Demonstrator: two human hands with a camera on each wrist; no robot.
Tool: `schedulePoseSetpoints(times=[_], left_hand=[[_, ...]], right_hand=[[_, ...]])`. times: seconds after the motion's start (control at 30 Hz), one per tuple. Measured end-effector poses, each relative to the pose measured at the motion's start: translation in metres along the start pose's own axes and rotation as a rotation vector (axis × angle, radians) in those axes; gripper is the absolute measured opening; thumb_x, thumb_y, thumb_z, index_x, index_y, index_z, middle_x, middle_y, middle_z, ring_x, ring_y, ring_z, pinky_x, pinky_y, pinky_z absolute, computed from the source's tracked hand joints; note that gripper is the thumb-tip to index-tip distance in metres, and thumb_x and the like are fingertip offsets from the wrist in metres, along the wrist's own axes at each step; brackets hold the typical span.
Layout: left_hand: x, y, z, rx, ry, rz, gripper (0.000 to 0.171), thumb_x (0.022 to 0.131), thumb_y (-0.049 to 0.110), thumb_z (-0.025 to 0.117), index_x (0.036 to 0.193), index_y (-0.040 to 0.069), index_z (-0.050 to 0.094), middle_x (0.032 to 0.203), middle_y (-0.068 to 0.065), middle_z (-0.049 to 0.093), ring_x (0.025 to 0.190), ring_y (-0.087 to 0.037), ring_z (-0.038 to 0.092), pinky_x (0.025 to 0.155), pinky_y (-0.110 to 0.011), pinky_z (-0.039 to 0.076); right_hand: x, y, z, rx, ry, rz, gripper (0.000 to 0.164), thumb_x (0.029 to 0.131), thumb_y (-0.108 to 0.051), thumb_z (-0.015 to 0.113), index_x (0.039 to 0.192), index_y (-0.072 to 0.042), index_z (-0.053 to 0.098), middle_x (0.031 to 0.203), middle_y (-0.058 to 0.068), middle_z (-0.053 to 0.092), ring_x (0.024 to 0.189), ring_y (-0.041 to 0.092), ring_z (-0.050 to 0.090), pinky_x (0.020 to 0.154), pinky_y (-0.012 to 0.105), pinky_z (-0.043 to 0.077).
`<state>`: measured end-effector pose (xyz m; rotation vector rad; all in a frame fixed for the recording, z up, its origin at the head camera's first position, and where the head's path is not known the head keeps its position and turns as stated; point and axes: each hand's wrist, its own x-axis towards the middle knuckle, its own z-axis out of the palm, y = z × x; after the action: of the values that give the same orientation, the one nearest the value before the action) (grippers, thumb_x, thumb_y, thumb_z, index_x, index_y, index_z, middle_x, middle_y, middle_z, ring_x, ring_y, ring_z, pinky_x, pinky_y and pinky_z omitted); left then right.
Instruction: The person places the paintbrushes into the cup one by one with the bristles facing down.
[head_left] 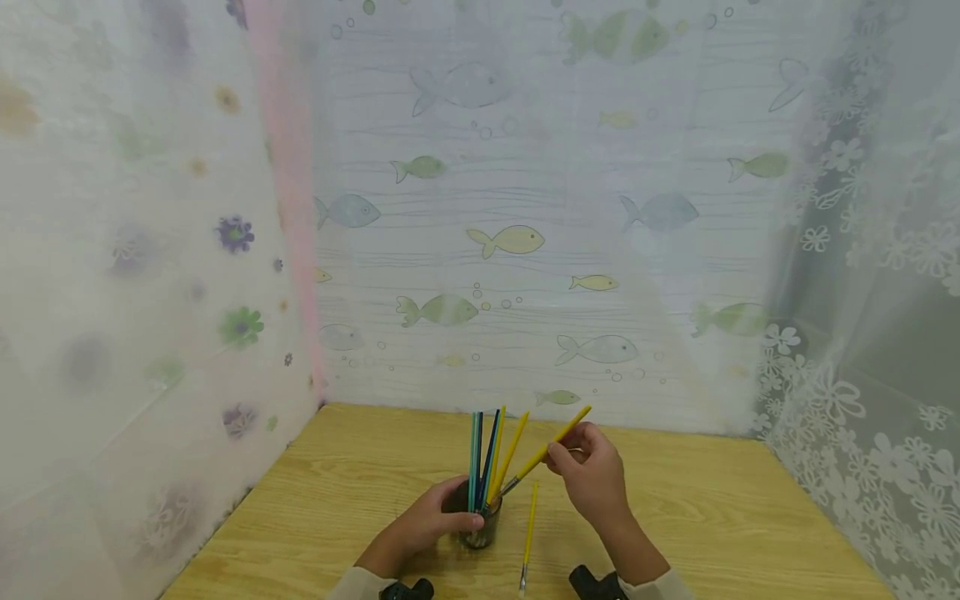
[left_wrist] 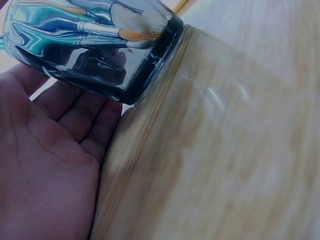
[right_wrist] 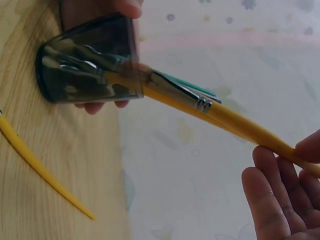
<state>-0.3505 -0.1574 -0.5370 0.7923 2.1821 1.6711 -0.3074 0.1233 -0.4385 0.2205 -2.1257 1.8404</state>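
Note:
My left hand (head_left: 427,523) grips a dark see-through glass cup (head_left: 480,535) that stands on the table, the thumb across its near side. Several paintbrushes (head_left: 477,454) with teal, dark blue and yellow handles stand in the cup. Their bristles (left_wrist: 140,27) point down inside it in the left wrist view. Right of the cup, my right hand (head_left: 597,477) pinches a yellow paintbrush (right_wrist: 240,120) by its handle. That brush is tilted, its bristles down at the cup's rim. Another yellow paintbrush (head_left: 531,523) lies on the table between the hands.
The wood-grain table (head_left: 315,517) ends at the back against a hanging sheet (head_left: 517,192) printed with fish. Flower-patterned sheets hang at the left (head_left: 150,300) and right (head_left: 885,400). Each wrist carries a black device (head_left: 596,583).

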Motion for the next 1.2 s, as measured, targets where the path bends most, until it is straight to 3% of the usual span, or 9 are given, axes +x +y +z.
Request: schedulePoseSetpoints(times=[0.17,0.5,0.83,0.97,1.2], left_hand=[[-0.001,0.0,-0.001,0.021,0.014,-0.011,0.071,0.097,0.04,0.07,0.156,0.009,0.045,0.147,-0.009,0.059,0.135,-0.021,0.055,0.111,-0.039,0.045],[0.001,0.001,0.001,-0.05,-0.019,0.021,0.063,0.098,0.032,0.071,0.153,0.012,0.048,0.14,-0.006,0.065,0.127,-0.018,0.06,0.103,-0.026,0.048],[0.0,0.002,0.001,-0.059,-0.028,0.027,0.06,0.1,0.03,0.069,0.154,0.014,0.048,0.144,-0.008,0.061,0.131,-0.02,0.058,0.107,-0.031,0.047],[0.0,0.003,0.001,-0.059,-0.03,0.021,0.062,0.1,0.032,0.068,0.156,0.014,0.046,0.146,-0.007,0.06,0.133,-0.02,0.057,0.108,-0.034,0.047],[-0.001,0.004,0.001,-0.09,-0.045,0.038,0.061,0.101,0.028,0.067,0.155,0.012,0.045,0.144,-0.009,0.061,0.129,-0.019,0.06,0.104,-0.027,0.049]], right_hand=[[-0.001,0.002,0.005,-0.013,-0.017,0.006,0.02,0.097,-0.013,0.073,0.111,-0.003,0.064,0.099,0.015,0.072,0.088,0.025,0.077,0.078,0.029,0.063],[-0.004,0.011,0.016,-0.042,-0.089,0.028,0.02,0.096,-0.014,0.075,0.11,-0.004,0.065,0.097,0.011,0.073,0.086,0.024,0.077,0.075,0.029,0.063],[-0.006,0.021,0.024,-0.101,-0.152,0.01,0.022,0.096,-0.016,0.074,0.112,-0.003,0.067,0.096,0.009,0.074,0.083,0.02,0.075,0.073,0.032,0.063],[-0.007,0.024,0.026,-0.107,-0.172,0.014,0.021,0.097,-0.016,0.073,0.112,-0.003,0.068,0.096,0.009,0.074,0.087,0.027,0.075,0.073,0.035,0.063],[-0.01,0.027,0.03,-0.113,-0.22,0.008,0.024,0.098,-0.017,0.071,0.114,0.0,0.066,0.098,0.011,0.075,0.087,0.026,0.075,0.073,0.036,0.063]])
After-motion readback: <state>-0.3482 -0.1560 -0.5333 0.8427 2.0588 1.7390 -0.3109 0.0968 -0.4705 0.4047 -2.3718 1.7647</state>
